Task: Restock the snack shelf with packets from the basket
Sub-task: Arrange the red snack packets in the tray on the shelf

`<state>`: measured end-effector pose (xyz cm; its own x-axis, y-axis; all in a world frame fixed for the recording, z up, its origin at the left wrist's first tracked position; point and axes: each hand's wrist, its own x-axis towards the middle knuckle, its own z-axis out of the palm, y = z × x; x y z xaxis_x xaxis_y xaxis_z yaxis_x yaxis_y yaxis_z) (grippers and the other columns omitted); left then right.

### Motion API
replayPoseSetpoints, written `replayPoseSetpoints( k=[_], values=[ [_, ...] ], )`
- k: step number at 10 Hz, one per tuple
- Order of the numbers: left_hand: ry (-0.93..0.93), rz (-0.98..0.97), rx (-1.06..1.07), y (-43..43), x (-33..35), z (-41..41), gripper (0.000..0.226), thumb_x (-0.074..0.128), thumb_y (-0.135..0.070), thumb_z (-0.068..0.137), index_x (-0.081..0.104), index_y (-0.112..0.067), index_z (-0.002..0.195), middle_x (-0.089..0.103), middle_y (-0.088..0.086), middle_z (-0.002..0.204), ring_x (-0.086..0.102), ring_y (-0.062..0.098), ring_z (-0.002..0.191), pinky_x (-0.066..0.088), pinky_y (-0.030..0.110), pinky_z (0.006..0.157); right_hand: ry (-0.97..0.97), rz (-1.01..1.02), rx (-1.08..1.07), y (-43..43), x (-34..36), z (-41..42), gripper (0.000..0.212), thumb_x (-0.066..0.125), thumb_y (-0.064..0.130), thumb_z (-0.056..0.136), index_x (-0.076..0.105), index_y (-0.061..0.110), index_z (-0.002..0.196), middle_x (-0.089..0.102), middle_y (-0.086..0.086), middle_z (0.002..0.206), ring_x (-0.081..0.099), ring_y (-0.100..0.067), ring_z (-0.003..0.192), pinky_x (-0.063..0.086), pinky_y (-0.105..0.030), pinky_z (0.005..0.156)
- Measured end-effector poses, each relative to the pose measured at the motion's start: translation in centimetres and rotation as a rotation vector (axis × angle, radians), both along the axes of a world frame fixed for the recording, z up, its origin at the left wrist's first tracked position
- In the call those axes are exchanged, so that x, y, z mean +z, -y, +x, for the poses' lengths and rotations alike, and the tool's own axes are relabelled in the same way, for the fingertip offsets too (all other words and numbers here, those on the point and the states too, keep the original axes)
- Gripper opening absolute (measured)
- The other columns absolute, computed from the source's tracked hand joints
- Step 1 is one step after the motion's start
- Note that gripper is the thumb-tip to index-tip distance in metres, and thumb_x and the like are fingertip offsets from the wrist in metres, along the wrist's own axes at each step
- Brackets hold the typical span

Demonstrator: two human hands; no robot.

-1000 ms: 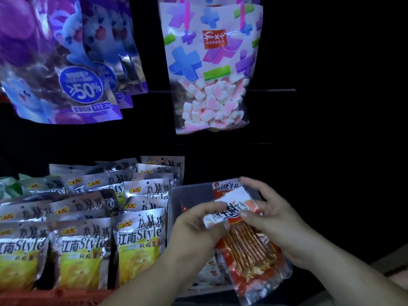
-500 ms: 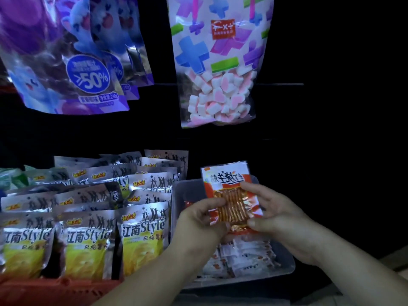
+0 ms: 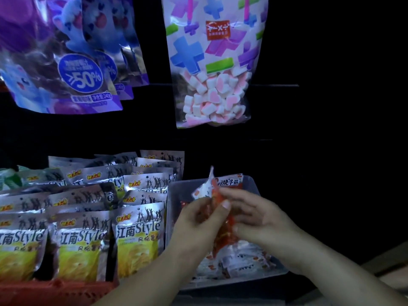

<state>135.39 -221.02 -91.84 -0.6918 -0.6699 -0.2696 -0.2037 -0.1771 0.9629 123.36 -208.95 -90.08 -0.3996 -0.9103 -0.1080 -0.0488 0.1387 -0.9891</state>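
**Head view: red snack packet [image 3: 223,237] held in two bare hands above clear bin [image 3: 254,186]**

Item: one red-and-orange packet, motion-blurred. Long axis close to vertical and leaning slightly left. Top edge points up toward the back of the shelf. It is turned nearly edge-on, with a white face showing to the left.

Position: between the two hands, above the clear bin at lower centre-right.

Left grip [image 3: 198,224]: thumb and fingers pinch the packet's left side.

Right grip [image 3: 262,221]: fingers curl round the packet's right side.

Bin contents: loose packets [image 3: 240,259] lying flat, and one labelled packet [image 3: 229,183] standing at the back wall.

Adjacent, left: rows of silver-and-yellow chip packets [image 3: 136,237] standing upright with faces forward, just beside the bin. A red basket [image 3: 55,290] rim lies in front of them.

Above: purple bags [image 3: 66,69] hanging at left, and a marshmallow bag [image 3: 216,62] hanging at centre.
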Motion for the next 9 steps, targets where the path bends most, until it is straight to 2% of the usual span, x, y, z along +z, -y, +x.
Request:
replayPoseSetpoints(
  k=[1,2,3,4,5,6,7,8,9],
  values=[
    [-0.016,0.119,-0.022,0.2,0.0,-0.2,0.012,0.069,-0.024,0.097,0.077,-0.028,0.105,0.078,0.007,0.101,0.074,0.030,0.099,0.060,0.042,0.082,0.135,0.024,0.013,0.2,0.3,-0.5,0.045,0.052,-0.003,0.101,0.067,0.026,0.131,0.073,0.002,0.125,0.072,-0.024,0.111,0.060,-0.041,0.091],
    [0.029,0.175,-0.060,0.6,0.1,-0.1,0.025,0.060,-0.013,0.100,0.078,-0.029,0.103,0.078,0.014,0.099,0.074,0.036,0.094,0.056,0.042,0.078,-0.189,0.054,-0.287,1.1,-1.7,-1.7,0.050,0.063,0.003,0.099,0.062,0.042,0.129,0.068,0.006,0.127,0.070,-0.012,0.106,0.061,-0.029,0.080],
    [0.010,0.147,-0.167,0.8,-0.2,0.1,0.030,0.059,-0.004,0.100,0.078,-0.025,0.110,0.079,0.007,0.103,0.075,0.024,0.098,0.061,0.038,0.084,-0.278,0.010,-0.326,1.9,-3.4,-3.1,0.068,0.074,0.011,0.093,0.050,0.056,0.137,0.057,0.021,0.132,0.063,0.002,0.112,0.057,-0.017,0.081],
    [0.040,0.059,-0.112,1.7,-1.5,-0.5,0.032,0.060,0.007,0.096,0.075,-0.016,0.112,0.079,0.005,0.101,0.075,0.013,0.094,0.057,0.017,0.069,-0.387,0.015,-0.362,2.7,-5.1,-4.6,0.043,0.074,0.017,0.095,0.058,0.051,0.115,0.069,-0.002,0.105,0.069,-0.021,0.089,0.060,-0.037,0.072],
    [0.149,0.005,0.011,3.6,-3.3,-1.6,0.033,0.064,0.005,0.094,0.071,-0.017,0.117,0.078,-0.002,0.105,0.072,0.008,0.097,0.051,0.011,0.070,-0.607,0.017,-0.420,3.4,-7.0,-5.6,0.025,0.063,0.022,0.101,0.052,0.043,0.105,0.057,0.008,0.095,0.053,-0.025,0.068,0.044,-0.036,0.059],
    [0.216,-0.002,0.028,5.1,-4.4,-2.5,0.032,0.068,-0.003,0.094,0.067,-0.022,0.120,0.075,-0.005,0.109,0.066,0.015,0.105,0.048,0.026,0.084,-0.721,0.036,-0.390,4.5,-8.7,-6.6,0.015,0.056,0.027,0.104,0.053,0.041,0.106,0.052,0.018,0.088,0.046,-0.019,0.060,0.036,-0.028,0.054],
    [0.233,-0.060,-0.017,6.5,-5.6,-4.0,0.037,0.067,-0.007,0.094,0.062,-0.025,0.127,0.072,-0.008,0.113,0.065,0.012,0.105,0.053,0.026,0.088,-0.765,0.164,-0.346,5.2,-10.2,-8.2,0.015,0.053,0.025,0.105,0.053,0.040,0.103,0.052,0.006,0.076,0.047,-0.019,0.057,0.043,-0.041,0.052],
    [0.264,-0.112,-0.065,8.3,-6.9,-5.8,0.035,0.062,0.002,0.095,0.063,-0.020,0.123,0.071,-0.003,0.110,0.066,0.013,0.093,0.052,0.014,0.063,-0.763,0.361,-0.239,5.2,-11.2,-8.8,0.014,0.058,0.023,0.098,0.059,0.031,0.086,0.055,0.010,0.088,0.056,-0.007,0.076,0.055,-0.035,0.071],
    [0.288,-0.331,-0.181,10.0,-7.2,-7.6,0.035,0.051,0.014,0.093,0.065,-0.013,0.111,0.069,0.004,0.105,0.062,0.013,0.084,0.047,0.008,0.056,-0.735,0.556,-0.179,4.8,-11.5,-8.7,0.020,0.059,0.032,0.086,0.062,0.024,0.068,0.061,0.004,0.080,0.059,-0.007,0.070,0.052,-0.034,0.066]
  ],
)
